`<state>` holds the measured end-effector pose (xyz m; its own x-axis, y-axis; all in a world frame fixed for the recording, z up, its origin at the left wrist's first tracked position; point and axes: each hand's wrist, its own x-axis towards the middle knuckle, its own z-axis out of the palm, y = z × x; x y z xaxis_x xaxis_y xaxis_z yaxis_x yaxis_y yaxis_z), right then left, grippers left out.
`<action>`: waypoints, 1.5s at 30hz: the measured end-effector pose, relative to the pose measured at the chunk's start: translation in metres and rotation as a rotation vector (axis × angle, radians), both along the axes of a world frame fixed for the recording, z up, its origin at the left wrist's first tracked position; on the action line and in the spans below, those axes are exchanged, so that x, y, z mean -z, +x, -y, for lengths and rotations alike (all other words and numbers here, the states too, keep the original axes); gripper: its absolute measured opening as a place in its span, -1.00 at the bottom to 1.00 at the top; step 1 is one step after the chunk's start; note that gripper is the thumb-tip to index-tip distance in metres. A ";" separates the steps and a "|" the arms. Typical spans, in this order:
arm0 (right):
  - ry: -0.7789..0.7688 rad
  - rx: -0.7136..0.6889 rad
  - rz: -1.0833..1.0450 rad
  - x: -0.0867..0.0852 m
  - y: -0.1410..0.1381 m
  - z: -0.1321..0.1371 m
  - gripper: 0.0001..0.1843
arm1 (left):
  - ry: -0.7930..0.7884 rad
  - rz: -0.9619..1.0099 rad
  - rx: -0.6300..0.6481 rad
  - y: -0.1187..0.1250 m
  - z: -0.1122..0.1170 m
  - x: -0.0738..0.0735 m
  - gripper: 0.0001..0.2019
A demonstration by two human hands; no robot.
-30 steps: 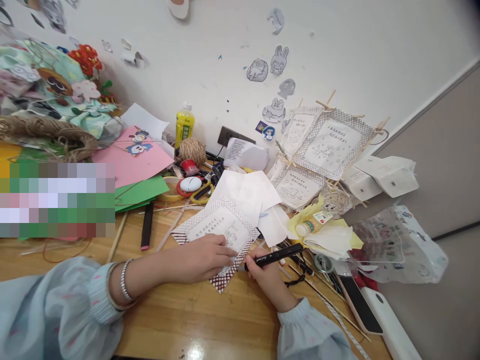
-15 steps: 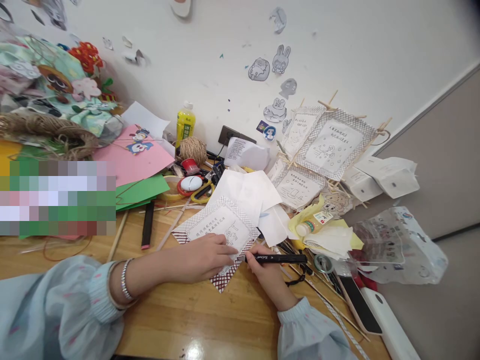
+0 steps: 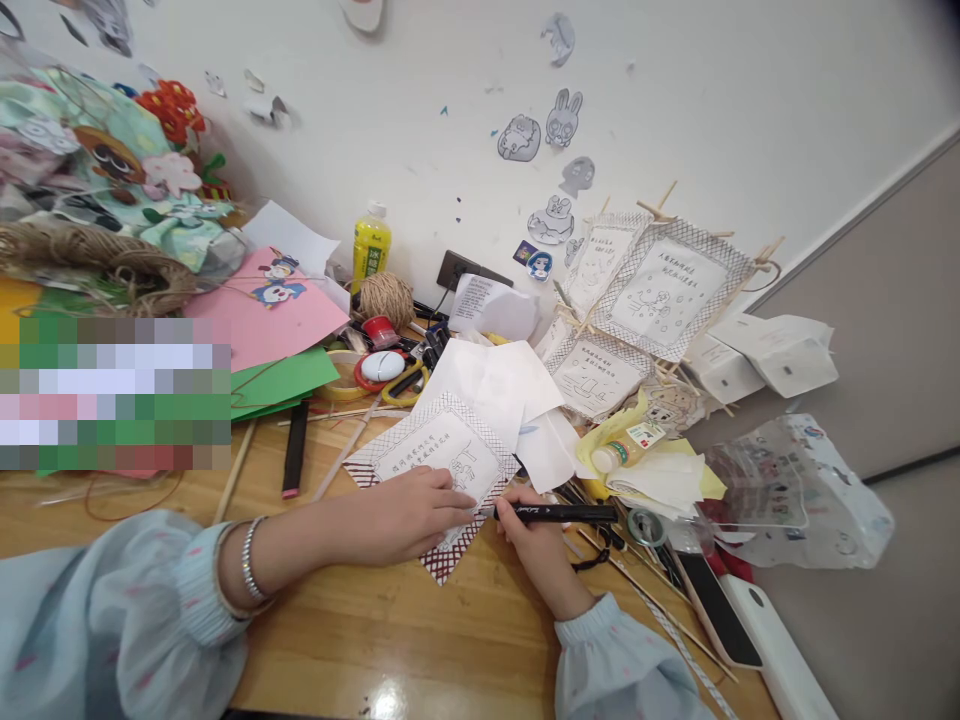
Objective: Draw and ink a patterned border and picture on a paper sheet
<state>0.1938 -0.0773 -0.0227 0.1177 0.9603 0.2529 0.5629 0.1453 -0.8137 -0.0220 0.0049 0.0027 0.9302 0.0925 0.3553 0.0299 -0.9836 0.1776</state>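
Observation:
A square paper sheet (image 3: 435,455) with a printed drawing and a dark lattice border lies on the wooden table (image 3: 390,630). My left hand (image 3: 409,515) rests flat on its lower half, fingers stretched out and pressing it down. My right hand (image 3: 536,545) is closed around a black marker pen (image 3: 559,514), which lies nearly level. The pen's tip touches the sheet's right edge, beside my left fingertips. Both sleeves are pale blue, and the left wrist wears a silver bracelet (image 3: 251,560).
Plain white sheets (image 3: 499,385) lie behind the bordered one. Similar bordered panels on sticks (image 3: 660,285) lean against the wall at right. A glue bottle (image 3: 626,447), scissors (image 3: 390,380), a twine ball (image 3: 384,298), a yellow bottle (image 3: 370,247), coloured card (image 3: 281,380) and a plastic bag (image 3: 795,490) crowd the table.
The marker has swung from tilted up at the right to nearly level, and its tip has moved left to the sheet's edge. My left hand has stayed put.

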 end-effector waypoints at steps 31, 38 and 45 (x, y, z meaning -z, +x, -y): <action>0.028 0.046 0.068 0.002 0.003 -0.002 -0.76 | 0.032 -0.046 -0.001 0.001 0.001 0.001 -0.76; 0.017 0.053 0.073 0.000 0.001 -0.001 -0.73 | 0.032 -0.031 0.003 0.002 0.002 0.000 -0.75; 0.022 0.056 0.024 0.001 0.001 -0.002 -0.71 | 0.028 -0.053 0.004 0.001 0.002 0.000 -0.75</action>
<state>0.1951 -0.0753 -0.0241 0.1645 0.9466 0.2771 0.5898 0.1308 -0.7969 -0.0212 0.0033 0.0024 0.9480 0.0793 0.3081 0.0344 -0.9883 0.1487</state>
